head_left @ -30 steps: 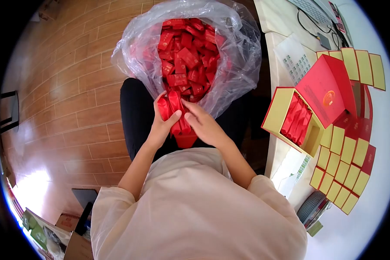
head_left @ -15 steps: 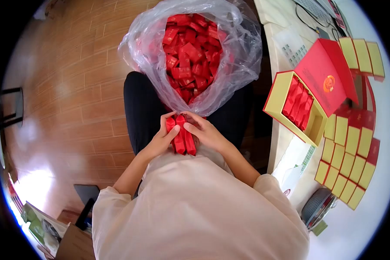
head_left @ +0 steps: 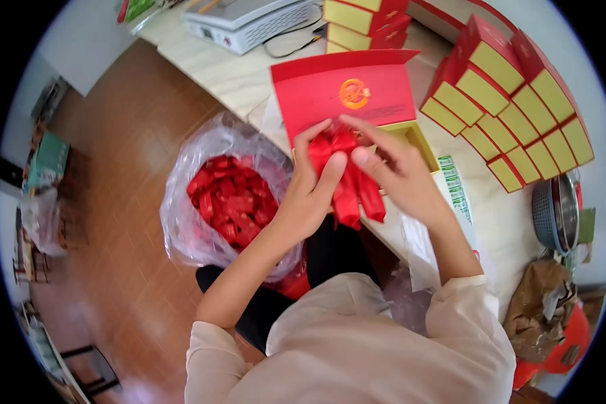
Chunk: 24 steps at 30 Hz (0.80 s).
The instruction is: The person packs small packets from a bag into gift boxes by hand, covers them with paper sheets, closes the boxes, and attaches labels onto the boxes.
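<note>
Between them, my left hand (head_left: 308, 192) and my right hand (head_left: 402, 170) pinch a small bunch of shiny red foil packets (head_left: 347, 196), thumbs on the near side and fingers curled over the far end. The bunch is held over the near edge of an open red gift box (head_left: 416, 137) with a yellow inside. Its raised lid (head_left: 316, 91) bears a round gold emblem and leans away from me. My hands and the packets hide most of the box's inside.
A clear plastic bag (head_left: 182, 222) full of red packets (head_left: 232, 202) stands to the left by my legs. Closed red and yellow boxes (head_left: 518, 128) are stacked at the right back. A white device (head_left: 246, 27) with cables sits at the table's far end; a grey basket (head_left: 547, 214) stands right.
My view has turned toward the table. Both hands have carried the red packets up from my lap, beside the bag, to the open box.
</note>
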{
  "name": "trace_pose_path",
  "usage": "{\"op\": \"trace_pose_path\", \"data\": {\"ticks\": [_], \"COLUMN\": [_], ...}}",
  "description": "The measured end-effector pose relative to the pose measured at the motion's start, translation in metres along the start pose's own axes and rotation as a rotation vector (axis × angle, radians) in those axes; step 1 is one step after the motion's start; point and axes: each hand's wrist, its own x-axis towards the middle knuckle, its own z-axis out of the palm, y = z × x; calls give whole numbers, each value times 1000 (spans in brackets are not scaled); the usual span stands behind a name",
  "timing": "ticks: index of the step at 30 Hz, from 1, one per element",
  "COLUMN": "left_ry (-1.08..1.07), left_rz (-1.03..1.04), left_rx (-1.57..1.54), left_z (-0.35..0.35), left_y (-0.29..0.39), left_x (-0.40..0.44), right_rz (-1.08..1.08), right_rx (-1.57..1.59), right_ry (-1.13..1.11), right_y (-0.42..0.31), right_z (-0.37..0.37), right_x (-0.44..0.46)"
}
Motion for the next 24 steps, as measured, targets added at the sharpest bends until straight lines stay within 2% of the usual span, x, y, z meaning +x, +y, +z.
{"op": "trace_pose_path", "data": {"ticks": [2, 4, 7, 8, 12, 16, 20, 22, 24], "left_ry": [-45, -56, 4, 25, 0, -101, -85, 20, 25], "left_rz": [-3, 12, 124, 119, 126, 18, 29, 196, 204], "left_rx": [-21, 81, 176, 326, 735, 794, 782, 884, 937], "left_z": [25, 47, 75, 80, 80, 67, 66, 68, 70], "left_y": [-8, -18, -47, -57, -67, -59, -62, -69, -73], "left_x": [37, 65, 89, 90, 80, 76, 78, 77, 77], "right_rz": [145, 99, 183, 188, 303, 315, 311, 267, 207], "right_rx": [16, 170, 305, 304, 192, 169, 90, -11, -119], "right_ry": [46, 112, 169, 175, 80, 49, 41, 42, 14], "right_y": [14, 51, 82, 90, 122, 124, 126, 129, 131], "right_z": [-31, -51, -68, -71, -70, -63, -62, -60, -54], "right_x": [7, 16, 22, 21, 16, 14, 14, 14, 14]}}
